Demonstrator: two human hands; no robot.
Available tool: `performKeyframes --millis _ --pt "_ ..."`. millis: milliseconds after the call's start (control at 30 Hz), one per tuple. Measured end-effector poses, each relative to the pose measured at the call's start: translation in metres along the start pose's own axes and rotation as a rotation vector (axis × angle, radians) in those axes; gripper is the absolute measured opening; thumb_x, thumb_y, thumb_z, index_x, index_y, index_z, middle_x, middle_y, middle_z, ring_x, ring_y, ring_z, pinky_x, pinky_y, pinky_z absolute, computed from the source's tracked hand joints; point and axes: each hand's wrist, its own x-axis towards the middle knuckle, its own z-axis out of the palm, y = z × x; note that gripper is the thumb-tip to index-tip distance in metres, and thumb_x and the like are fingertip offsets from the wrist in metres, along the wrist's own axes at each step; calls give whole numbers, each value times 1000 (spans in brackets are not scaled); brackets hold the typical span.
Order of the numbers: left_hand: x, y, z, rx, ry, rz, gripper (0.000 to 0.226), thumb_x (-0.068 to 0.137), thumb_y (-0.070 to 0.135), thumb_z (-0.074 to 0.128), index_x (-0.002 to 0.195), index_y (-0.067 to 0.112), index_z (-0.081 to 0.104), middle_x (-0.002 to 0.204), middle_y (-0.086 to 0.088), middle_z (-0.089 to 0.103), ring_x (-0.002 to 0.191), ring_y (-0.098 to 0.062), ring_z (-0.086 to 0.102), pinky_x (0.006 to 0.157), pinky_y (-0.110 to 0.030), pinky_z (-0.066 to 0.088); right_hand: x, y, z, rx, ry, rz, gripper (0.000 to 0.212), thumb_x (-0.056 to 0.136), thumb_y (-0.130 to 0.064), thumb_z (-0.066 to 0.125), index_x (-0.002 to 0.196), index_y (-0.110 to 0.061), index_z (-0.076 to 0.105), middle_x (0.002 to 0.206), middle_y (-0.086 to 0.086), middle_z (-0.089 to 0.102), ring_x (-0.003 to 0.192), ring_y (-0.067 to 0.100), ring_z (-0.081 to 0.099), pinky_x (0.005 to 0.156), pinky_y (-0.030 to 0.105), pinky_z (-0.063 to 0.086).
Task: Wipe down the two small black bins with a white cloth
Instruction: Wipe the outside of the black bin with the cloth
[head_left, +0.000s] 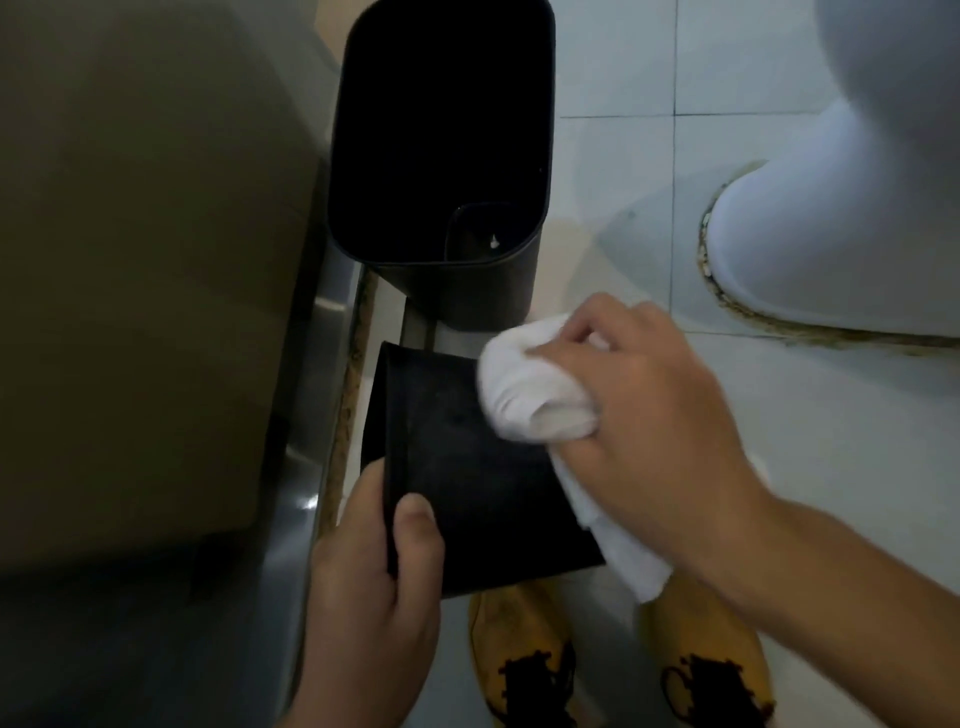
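Left hand (363, 577) pinches the tilted black bin (467, 467) at its rim; right hand (654, 415) clutches the white cloth (530, 395) against its side.

Left hand (363, 582) at lower centre of the frame, gripping the rim of a small black bin (467, 467) tipped on its side, thumb on the outer wall. Right hand (649, 415) pressing a bunched white cloth (524, 395) against that wall. Second black bin (441, 130) upright at upper centre on the tiled floor (623, 62). Yellow shoes (701, 660) at bottom edge.
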Motion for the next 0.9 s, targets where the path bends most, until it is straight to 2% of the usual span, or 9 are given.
performKeyframes --millis 167,233,333,433,500,600,767,833,900 --pt "-10 -12 1 -83 35 -68 29 77 39 44 100 30 59 88 46 59 81 26 55 67 7 38 -26 -45 8 194 -99 -255 37 76 -33 70 111 -22 72 110 -1 60 100 16 48 80 32 46" --pt "-7 -7 2 -7 40 -15 15 87 33 39 88 32 54 87 31 61 72 19 55 59 5 36 -18 -26 7 144 -37 -102 38 79 -33 58 113 -21 70 108 0 59 95 20 51 78 31 45" --pt "2 0 4 39 78 31 18 93 30 35 82 36 46 81 8 57 59 4 52 48 -2 33 0 -7 2 -3 25 54 26 80 -25 76 104 -20 73 97 -2 57 84 16 42 64 20 32" --pt "1 -3 4 13 81 51 29 99 42 33 94 28 58 69 17 58 70 13 57 60 4 37 -5 -33 6 20 -46 -48 28 73 -25 69 101 -25 73 102 -2 59 88 17 48 69 28 40" --pt "-4 -4 3 9 28 78 63 99 58 27 101 7 64 84 12 65 86 19 58 76 8 34 -14 -52 11 158 -169 -74 32 83 -34 61 114 -33 68 113 -9 57 99 7 49 79 20 40" --pt "-10 -3 7 0 30 88 78 97 60 25 103 -7 64 99 7 66 98 38 40 79 12 29 -24 -51 9 224 -140 -172 37 84 -41 66 119 -30 68 116 -6 58 102 9 47 84 22 42" --pt "4 -9 12 -7 116 121 38 103 39 32 86 15 55 64 10 52 60 5 54 48 -11 40 -21 -33 -2 149 -14 -71 53 82 -49 50 127 -24 62 113 2 51 101 19 48 77 33 50" --pt "9 -11 10 -112 109 66 22 97 30 41 97 26 62 75 19 64 68 7 60 53 -15 49 -23 -36 2 91 -28 -86 55 82 -49 54 132 -25 58 118 3 49 103 19 47 79 33 50" --pt "8 -10 8 -235 67 -27 40 95 16 42 103 48 64 93 33 67 84 12 64 66 -8 51 -25 -38 7 86 -19 -103 55 81 -46 61 132 -26 58 120 2 49 103 18 45 80 30 47"
